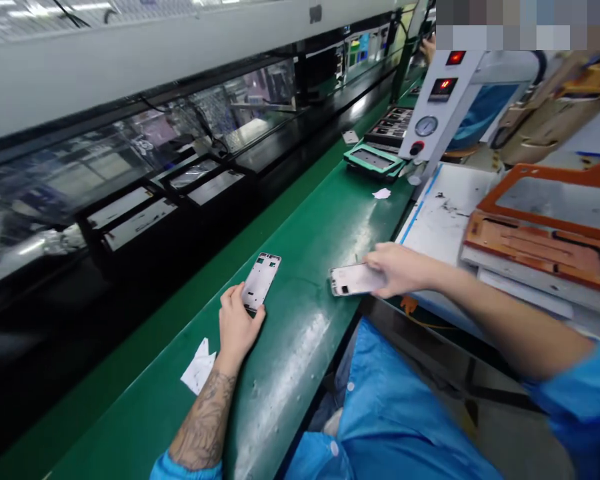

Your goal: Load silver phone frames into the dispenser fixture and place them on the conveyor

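My left hand [239, 327] grips the lower end of a pale phone frame [264, 277] with small cut-outs, lying on or just above the green bench [300, 353]. Another phone frame [353, 279], blurred at its near end, is held by its right end in my right hand [393, 268] at the bench's right edge. My right-hand fingers are curled around it and partly smeared by motion. Beside my left forearm lies a torn piece of white paper [199, 368].
On the right stands a press machine [437, 110] with red displays and a gauge. An orange fixture [540, 247] with its lid raised sits near it. Farther along the bench are a green-framed tray [374, 159] and a paper scrap [381, 193]. Black trays [140, 217] line the left side.
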### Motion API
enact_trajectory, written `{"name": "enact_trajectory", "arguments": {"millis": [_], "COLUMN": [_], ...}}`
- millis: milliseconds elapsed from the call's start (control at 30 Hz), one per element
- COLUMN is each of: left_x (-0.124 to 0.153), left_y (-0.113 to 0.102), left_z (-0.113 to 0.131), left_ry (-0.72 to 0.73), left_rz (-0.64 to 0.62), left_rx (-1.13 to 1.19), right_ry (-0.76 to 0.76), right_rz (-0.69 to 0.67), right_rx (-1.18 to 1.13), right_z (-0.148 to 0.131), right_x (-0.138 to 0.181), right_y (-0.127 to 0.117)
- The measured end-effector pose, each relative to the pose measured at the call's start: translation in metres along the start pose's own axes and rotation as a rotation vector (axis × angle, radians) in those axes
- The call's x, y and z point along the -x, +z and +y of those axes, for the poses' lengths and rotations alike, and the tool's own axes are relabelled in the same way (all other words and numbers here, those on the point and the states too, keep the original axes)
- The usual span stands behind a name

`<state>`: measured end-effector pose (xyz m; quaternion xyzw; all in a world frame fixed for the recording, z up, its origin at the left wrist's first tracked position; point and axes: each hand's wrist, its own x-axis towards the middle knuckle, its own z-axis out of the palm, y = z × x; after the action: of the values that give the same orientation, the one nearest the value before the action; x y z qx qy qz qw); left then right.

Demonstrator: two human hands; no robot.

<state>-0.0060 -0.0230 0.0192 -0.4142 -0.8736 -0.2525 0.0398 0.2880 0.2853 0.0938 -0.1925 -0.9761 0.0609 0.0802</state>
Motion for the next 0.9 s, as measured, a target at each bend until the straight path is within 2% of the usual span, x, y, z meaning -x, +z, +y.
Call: {"name": "enact_trajectory", "arguments": {"millis": [67,100,167,233,300,400,467,600,700,767,833,900], "left_x": [0.002,0.002,0.003,0.004,0.005,0.006,0.004,0.003,0.005,0.005,0.003,0.000], "left_y": [-0.001,-0.001,-0.002,-0.001,-0.001,0.000,0.002,0.005,0.005,0.005,0.005,0.006], "left_z": [-0.002,-0.003,-0.004,-0.005,-0.006,-0.009,-0.013,-0.022,-0.025,-0.025,-0.026,-0.025], "left_ry": [-0.015,-0.018,-0.011,0.018,0.060,0.083,0.037,-0.097,-0.137,-0.149,-0.176,-0.211], "left_rz": [0.017,0.025,0.050,0.069,0.052,0.008,0.019,0.037,0.050,0.056,0.043,0.017], "left_rx": [0.022,0.032,0.078,0.194,0.360,0.539,0.606,0.735,0.762,0.768,0.790,0.797], "right_ry": [-0.098,-0.089,-0.009,0.027,0.081,0.163,0.159,0.093,-0.007,-0.062,-0.083,-0.027], "right_rz": [-0.100,-0.095,0.029,0.175,0.257,0.222,0.193,0.143,0.074,0.079,0.148,0.257], "right_rx": [-0.052,-0.055,-0.037,-0.084,-0.208,-0.362,-0.357,-0.256,-0.230,-0.226,-0.234,-0.239], "right_z": [-0.028,-0.034,-0.040,-0.050,-0.072,-0.121,-0.149,-0.176,-0.169,-0.146,-0.107,-0.053], "right_x": [-0.041,-0.057,-0.075,-0.077,-0.068,-0.052,-0.050,-0.064,-0.069,-0.057,-0.025,0.023], "right_y": [0.021,0.029,0.044,0.057,0.070,0.087,0.093,0.094,0.088,0.077,0.055,0.022]}}
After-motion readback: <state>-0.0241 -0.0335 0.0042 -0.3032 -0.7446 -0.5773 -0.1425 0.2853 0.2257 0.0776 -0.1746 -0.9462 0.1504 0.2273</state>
